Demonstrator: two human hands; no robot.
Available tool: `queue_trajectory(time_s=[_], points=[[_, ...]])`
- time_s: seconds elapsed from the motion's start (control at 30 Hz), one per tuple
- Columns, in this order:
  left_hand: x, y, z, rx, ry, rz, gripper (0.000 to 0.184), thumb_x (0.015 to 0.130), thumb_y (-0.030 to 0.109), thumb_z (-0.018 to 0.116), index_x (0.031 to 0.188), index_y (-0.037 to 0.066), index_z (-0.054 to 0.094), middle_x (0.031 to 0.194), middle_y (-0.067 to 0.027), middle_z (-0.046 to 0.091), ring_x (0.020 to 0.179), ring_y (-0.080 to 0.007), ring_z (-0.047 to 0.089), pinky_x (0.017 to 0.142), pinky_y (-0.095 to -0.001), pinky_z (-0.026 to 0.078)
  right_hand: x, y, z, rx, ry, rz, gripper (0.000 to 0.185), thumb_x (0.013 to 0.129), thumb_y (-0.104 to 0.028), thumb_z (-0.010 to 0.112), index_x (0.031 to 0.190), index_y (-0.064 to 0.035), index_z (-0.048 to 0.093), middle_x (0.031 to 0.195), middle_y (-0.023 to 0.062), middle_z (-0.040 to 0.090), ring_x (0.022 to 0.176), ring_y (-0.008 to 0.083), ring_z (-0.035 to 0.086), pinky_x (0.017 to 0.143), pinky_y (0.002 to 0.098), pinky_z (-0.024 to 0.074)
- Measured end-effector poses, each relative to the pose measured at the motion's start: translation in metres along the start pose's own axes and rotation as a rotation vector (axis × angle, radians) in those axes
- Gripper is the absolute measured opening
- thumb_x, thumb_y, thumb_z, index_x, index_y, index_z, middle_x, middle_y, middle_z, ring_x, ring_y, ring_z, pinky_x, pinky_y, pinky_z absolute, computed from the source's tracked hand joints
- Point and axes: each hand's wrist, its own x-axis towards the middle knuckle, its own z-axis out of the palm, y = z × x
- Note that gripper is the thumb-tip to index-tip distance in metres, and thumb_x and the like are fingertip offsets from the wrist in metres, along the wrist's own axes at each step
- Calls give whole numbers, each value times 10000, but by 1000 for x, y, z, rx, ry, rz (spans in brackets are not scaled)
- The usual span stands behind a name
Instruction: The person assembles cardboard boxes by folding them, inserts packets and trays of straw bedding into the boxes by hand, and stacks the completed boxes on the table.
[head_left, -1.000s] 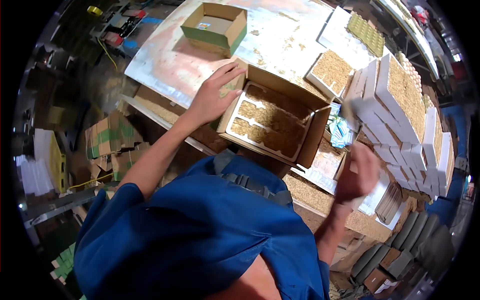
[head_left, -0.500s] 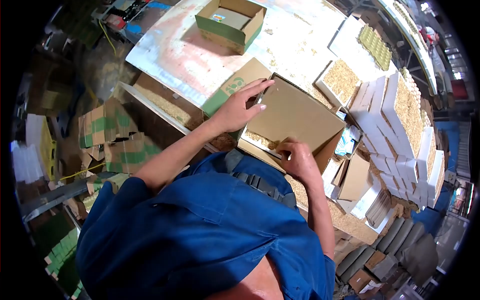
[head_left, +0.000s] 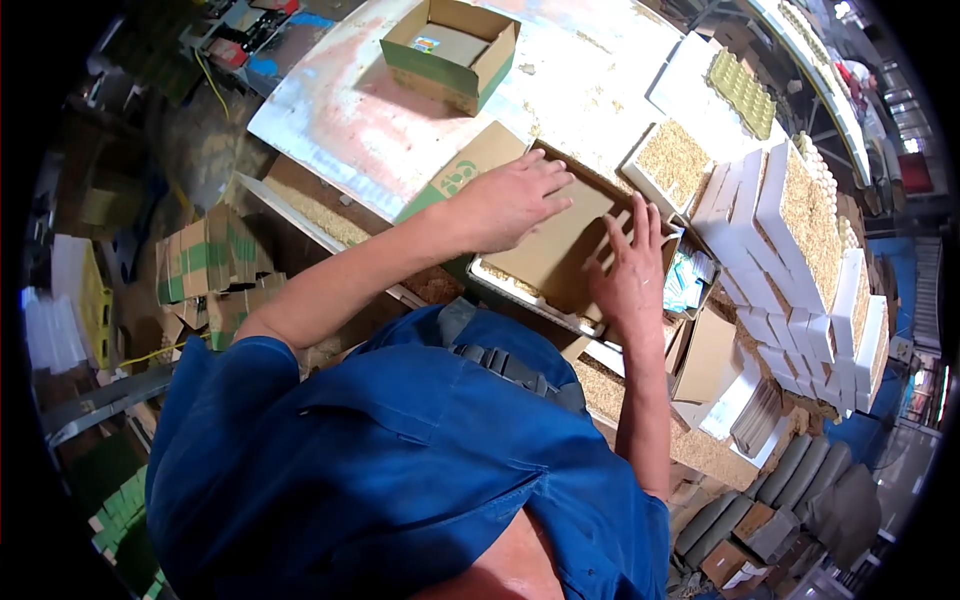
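In front of my body an open cardboard box [head_left: 590, 170] sits at the near edge of the table, with a brown cardboard panel [head_left: 570, 235] inside it. My left hand [head_left: 512, 203] reaches over the box's left side, palm down, fingers stretched across the panel. On the right side, my right hand [head_left: 630, 268] has its fingers spread, against or just above the panel and the right wall; exact contact is hard to see. Pale filling shows in a strip along the near side. A flap with a green print [head_left: 462, 178] stands out on the left.
Another open box [head_left: 450, 75] stands farther back on the white table [head_left: 340, 90]. Stacked white trays filled with brown shavings [head_left: 800, 240] rise at right, near an egg tray [head_left: 740, 92]. Blue-and-white packets [head_left: 685, 280] lie beside the box. Flattened cartons [head_left: 215, 255] are at left.
The cardboard panel has gone from tilted up to lying lower inside the box. My right hand has moved from the near edge up to the right side, fingers opened; my left has shifted over the box.
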Motion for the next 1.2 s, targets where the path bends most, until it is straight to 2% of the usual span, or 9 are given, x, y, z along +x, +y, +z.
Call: queue_trajectory(time_s=[0.27,0.37,0.47,0.53,0.6,0.7,0.83,1.03,1.2], points=[[12,25,14,54,-132,124,554,778,182,698,1297,63,546,1347,-198,472,1261,-327,455,1061,-420,381,-37,-3,26,63,-242,154,563,782,-200,713,1304,-67,548,1472,244,334,1325,485,339,1102,474,347],[33,34,0,-136,-532,-156,561,783,197,715,1301,89,531,1341,-195,461,1247,-348,461,1012,-402,434,-24,7,14,139,-314,141,446,792,-200,681,1205,-47,613,1371,212,473,1193,410,491,998,437,440],[23,20,35,80,-83,99,557,779,208,725,1285,76,532,1285,-183,502,1184,-340,509,958,-409,461,-23,10,0,179,-400,164,387,809,-190,659,1164,-38,636,1252,192,552,1101,383,552,956,429,462],[34,23,28,41,-171,110,522,791,227,719,1273,104,559,1224,-174,551,1114,-340,556,935,-413,473,-28,15,-2,325,-424,124,336,825,-141,637,1141,-26,646,1110,172,645,1064,358,595,930,412,482],[47,28,14,-121,-606,-139,454,809,244,705,1239,139,607,1220,-186,565,1104,-355,568,945,-406,476,-43,17,-17,664,-154,36,234,819,-66,649,1043,-7,686,1023,155,687,969,312,654,869,371,514],[32,21,27,-126,-382,-51,377,818,226,690,1184,140,655,1217,-193,568,1073,-357,582,919,-409,489,-66,51,-38,953,216,273,107,812,8,654,880,-8,736,835,92,725,769,149,678,721,270,530],[32,28,26,-123,-309,-72,343,829,199,672,1164,128,675,1256,-207,564,1089,-347,585,917,-408,493,-77,189,34,760,474,803,143,813,-76,698,891,40,730,767,70,707,687,107,636,641,248,509],[35,29,25,-144,-355,-142,327,847,212,653,1167,145,680,1332,-190,537,1175,-339,548,967,-397,469,-77,265,98,416,444,937,306,713,-167,798,982,-33,742,853,127,728,753,215,698,727,322,544],[41,33,19,-114,-348,-173,338,836,256,673,1156,147,685,1343,-172,537,1206,-324,535,996,-388,455,-62,257,118,180,192,808,513,685,-195,822,1161,-74,671,1194,168,610,1107,335,567,952,423,462]])
